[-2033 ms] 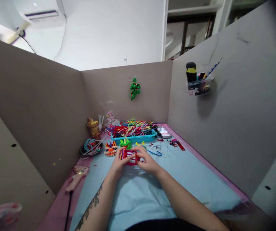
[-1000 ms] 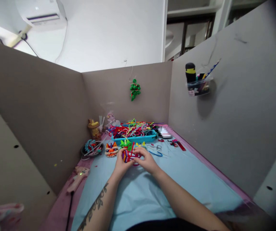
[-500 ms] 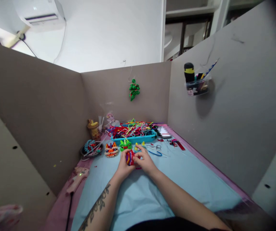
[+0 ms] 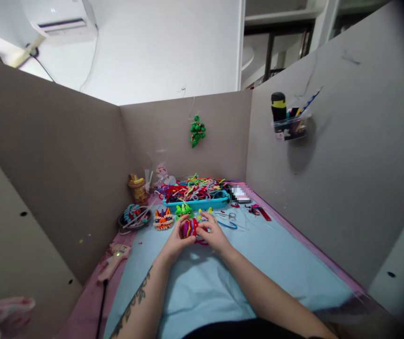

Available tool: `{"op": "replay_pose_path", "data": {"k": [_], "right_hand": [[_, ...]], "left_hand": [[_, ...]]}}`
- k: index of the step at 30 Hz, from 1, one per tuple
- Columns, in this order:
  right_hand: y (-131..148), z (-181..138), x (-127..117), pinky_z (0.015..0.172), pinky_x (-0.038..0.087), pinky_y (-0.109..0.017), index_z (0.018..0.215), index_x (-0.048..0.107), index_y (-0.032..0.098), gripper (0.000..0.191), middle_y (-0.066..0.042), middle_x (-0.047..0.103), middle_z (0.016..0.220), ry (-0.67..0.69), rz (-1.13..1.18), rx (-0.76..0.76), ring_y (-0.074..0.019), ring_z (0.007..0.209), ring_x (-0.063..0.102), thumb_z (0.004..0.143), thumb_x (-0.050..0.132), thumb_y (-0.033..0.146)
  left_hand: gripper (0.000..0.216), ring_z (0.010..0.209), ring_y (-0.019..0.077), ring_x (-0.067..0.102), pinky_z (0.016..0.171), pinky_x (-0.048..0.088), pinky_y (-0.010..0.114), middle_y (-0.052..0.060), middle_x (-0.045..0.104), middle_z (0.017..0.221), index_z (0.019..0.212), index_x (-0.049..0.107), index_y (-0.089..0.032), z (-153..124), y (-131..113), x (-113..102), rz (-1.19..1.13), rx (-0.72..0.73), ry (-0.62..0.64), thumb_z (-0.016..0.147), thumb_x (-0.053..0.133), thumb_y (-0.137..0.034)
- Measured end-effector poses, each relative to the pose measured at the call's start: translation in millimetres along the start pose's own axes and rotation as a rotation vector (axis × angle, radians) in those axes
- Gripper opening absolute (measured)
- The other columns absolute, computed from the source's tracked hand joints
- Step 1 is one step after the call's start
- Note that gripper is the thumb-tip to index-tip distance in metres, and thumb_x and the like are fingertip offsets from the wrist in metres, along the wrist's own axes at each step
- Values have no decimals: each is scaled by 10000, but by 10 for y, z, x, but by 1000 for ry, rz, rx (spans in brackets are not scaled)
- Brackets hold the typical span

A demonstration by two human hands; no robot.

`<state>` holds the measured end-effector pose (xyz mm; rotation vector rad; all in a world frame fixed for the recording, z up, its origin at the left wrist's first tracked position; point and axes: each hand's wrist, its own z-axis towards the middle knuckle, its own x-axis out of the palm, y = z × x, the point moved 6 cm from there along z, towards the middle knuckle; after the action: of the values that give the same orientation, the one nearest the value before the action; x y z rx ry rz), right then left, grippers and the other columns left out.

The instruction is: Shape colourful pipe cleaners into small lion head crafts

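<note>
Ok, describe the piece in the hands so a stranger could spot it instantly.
Start at the blue tray heaped with fuzzy stems. On its near side, between the left hand and right hand, is the piece. Wavy red, yellow and purple stripes set it apart from the mostly green figure behind it.

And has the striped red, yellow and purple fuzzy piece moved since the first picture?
Yes: the striped piece is slightly further right, judged against the blue plastic tray.

Rounded striped piece (image 4: 189, 228), red/yellow/purple, gripped between my left hand (image 4: 175, 241) and right hand (image 4: 216, 234); red loop (image 4: 202, 243) pokes out at its 4 o'clock, partly hidden.
</note>
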<state>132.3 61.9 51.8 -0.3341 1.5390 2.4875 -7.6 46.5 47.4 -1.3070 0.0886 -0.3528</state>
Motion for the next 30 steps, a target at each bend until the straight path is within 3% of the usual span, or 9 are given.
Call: {"op": "replay_pose_path", "data": {"k": [7, 15, 20, 30], "right_hand": [[56, -37, -22, 1051, 211, -437, 551, 614, 193, 141, -82, 431, 1330, -1, 24, 18, -269, 1267, 308, 669, 651, 261], [86, -63, 38, 1061, 165, -481, 628, 679, 216, 49, -63, 442, 1333, 48, -82, -36, -284, 1306, 222, 661, 658, 246], [125, -76, 23, 1026, 254, -456, 625, 672, 219, 47, -82, 515, 1227, -17, -65, -68, -275, 1200, 376, 666, 649, 220], [215, -112, 13, 991, 299, -404, 620, 644, 213, 36, -75, 550, 1109, -57, -48, -66, -254, 1121, 447, 649, 650, 193]], "left_hand": [[727, 1056, 267, 542, 892, 435, 357, 95, 571, 1154, 1183, 498, -202, 15, 31, 6, 35, -29, 15, 528, 808, -266], [705, 1092, 265, 508, 950, 394, 376, 91, 520, 1203, 1202, 481, -199, -16, -30, -8, 318, 63, -14, 568, 776, -280], [736, 1167, 267, 435, 1013, 318, 391, 85, 467, 1235, 1187, 483, -209, -10, -71, -7, 459, 164, -84, 514, 780, -211], [429, 993, 224, 489, 907, 378, 370, 57, 497, 1018, 1003, 506, -195, -14, -85, 46, 663, 308, -163, 594, 621, -136]]}}
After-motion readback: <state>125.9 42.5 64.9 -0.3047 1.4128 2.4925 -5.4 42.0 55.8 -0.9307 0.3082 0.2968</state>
